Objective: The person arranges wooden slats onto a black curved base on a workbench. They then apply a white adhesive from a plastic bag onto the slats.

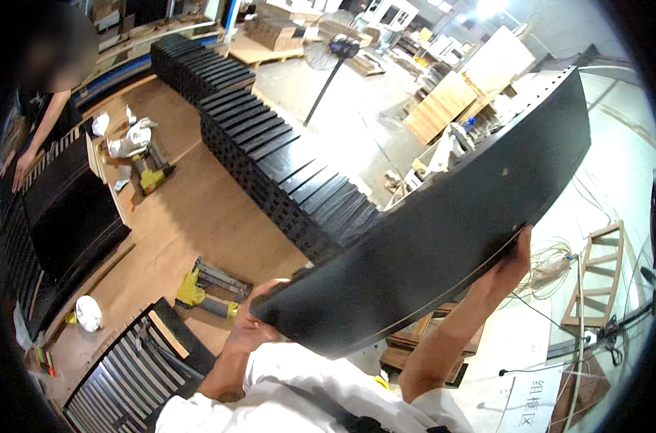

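Observation:
A long dark panel (443,216) with a curved edge slants across the view, lifted in front of me. My left hand (259,314) is closed around its near left end. My right hand (514,261) grips the lower edge farther along. Behind the panel, several black slatted pieces (248,130) stand in a long row on the brown table (191,191). Close to my left hand lies a yellow and black nail gun (211,289). A black curved slatted frame (133,368) lies at the lower left, with a hammer-like tool (144,328) on it.
A co-worker's hand (25,167) rests on dark slatted pieces at the far left, beside a black panel (75,209). Another yellow nail gun (151,173) lies on the table. A fan (342,47), a wooden ladder-like frame (595,274) and a coiled hose (552,263) stand or lie beyond.

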Available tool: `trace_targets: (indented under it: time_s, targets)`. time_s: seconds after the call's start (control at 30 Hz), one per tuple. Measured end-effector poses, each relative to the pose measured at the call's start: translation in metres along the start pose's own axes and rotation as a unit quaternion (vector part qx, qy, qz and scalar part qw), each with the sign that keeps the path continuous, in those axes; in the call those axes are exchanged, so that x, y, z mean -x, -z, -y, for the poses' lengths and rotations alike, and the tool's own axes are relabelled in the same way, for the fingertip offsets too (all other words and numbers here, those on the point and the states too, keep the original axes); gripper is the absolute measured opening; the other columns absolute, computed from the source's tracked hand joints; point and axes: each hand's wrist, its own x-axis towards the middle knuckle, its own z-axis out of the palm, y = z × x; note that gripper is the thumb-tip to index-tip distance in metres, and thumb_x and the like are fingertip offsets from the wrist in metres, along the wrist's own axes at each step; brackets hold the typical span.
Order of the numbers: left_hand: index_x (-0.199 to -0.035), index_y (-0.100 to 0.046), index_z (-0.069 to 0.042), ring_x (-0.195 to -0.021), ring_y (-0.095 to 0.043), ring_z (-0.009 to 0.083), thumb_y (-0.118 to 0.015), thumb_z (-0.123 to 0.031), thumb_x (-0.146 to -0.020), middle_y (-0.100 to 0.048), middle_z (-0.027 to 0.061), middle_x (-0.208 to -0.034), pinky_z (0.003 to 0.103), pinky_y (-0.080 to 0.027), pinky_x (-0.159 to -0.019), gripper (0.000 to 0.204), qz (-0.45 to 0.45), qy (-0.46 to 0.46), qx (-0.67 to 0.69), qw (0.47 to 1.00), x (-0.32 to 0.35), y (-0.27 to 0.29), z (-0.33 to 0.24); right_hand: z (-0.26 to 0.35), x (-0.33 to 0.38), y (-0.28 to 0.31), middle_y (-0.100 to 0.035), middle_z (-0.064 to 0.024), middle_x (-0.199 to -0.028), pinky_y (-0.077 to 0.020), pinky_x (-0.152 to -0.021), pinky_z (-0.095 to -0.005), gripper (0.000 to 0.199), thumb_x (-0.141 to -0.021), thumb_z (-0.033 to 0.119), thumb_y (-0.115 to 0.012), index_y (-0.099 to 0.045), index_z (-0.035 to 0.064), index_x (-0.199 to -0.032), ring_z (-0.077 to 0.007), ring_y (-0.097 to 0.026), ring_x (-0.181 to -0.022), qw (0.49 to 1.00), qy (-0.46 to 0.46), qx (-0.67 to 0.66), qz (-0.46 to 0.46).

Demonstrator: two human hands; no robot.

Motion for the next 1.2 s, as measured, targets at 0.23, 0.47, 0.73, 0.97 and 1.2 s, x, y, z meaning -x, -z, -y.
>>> trace_targets:
  time_s: [0.23, 0.47, 0.73, 0.97, 1.2]
  targets:
    - [-0.140, -0.044, 0.003, -0.082, -0.069, 0.0189, -0.091, -0.040, -0.059, -0.070, 0.0160, -0.097, 0.029, -0.054, -0.071, 0.103, 0.157, -0.079, -0.428, 0.886, -0.060, -0.045, -0.030, -0.095, -0.119, -0.020, -0.065, -0.0118, -0.110, -0.0469, -0.091, -0.0380, 0.044, -0.096, 0.036, -0.059, -0.060, 0.0001, -0.122, -0.0252, -0.061, -0.100, 0.968, -0.225, -0.051, 0.101]
    - [-0.152, -0.013, -0.004, -0.080, -0.067, 0.0413, -0.065, -0.057, -0.086, -0.061, 0.0320, -0.111, 0.045, -0.054, -0.067, 0.099, 0.152, -0.041, -0.571, 0.806, -0.064, -0.052, 0.017, -0.226, -0.158, -0.081, -0.068, -0.0069, -0.103, -0.0515, -0.078, -0.0326, 0.040, -0.097, 0.034, -0.057, -0.061, 0.0003, -0.119, -0.0196, -0.065, -0.086, 0.892, -0.328, -0.053, 0.306]
    - [-0.148, -0.020, 0.007, -0.128, -0.049, 0.0269, -0.064, -0.044, -0.092, -0.054, 0.0224, -0.135, 0.037, -0.037, -0.111, 0.088, -0.015, 0.116, -0.158, 0.980, -0.091, -0.073, 0.084, -0.356, -0.174, -0.184, -0.065, -0.0010, -0.095, -0.0461, -0.075, -0.0235, 0.033, -0.096, 0.018, -0.059, -0.061, -0.0026, -0.121, -0.0103, -0.059, -0.084, 0.828, -0.262, -0.007, 0.496]
    - [-0.131, -0.043, 0.008, -0.110, -0.060, 0.0199, -0.062, -0.030, -0.097, -0.064, 0.0188, -0.121, 0.032, -0.046, -0.096, 0.055, -0.186, 0.150, -0.256, 0.937, -0.122, -0.093, 0.138, -0.385, -0.132, -0.259, -0.067, -0.0015, -0.102, -0.0455, -0.078, -0.0207, 0.041, -0.095, 0.022, -0.063, -0.059, -0.0030, -0.127, -0.0089, -0.060, -0.085, 0.753, -0.283, 0.000, 0.594]
    - [-0.125, -0.050, 0.005, -0.102, -0.061, 0.0168, -0.063, -0.025, -0.095, -0.066, 0.0141, -0.114, 0.032, -0.047, -0.091, 0.045, -0.268, 0.087, -0.259, 0.924, -0.128, -0.092, 0.174, -0.428, -0.106, -0.279, -0.066, -0.0022, -0.103, -0.0474, -0.075, -0.0226, 0.042, -0.096, 0.023, -0.063, -0.058, -0.0034, -0.128, -0.0094, -0.060, -0.086, 0.705, -0.284, -0.011, 0.649]
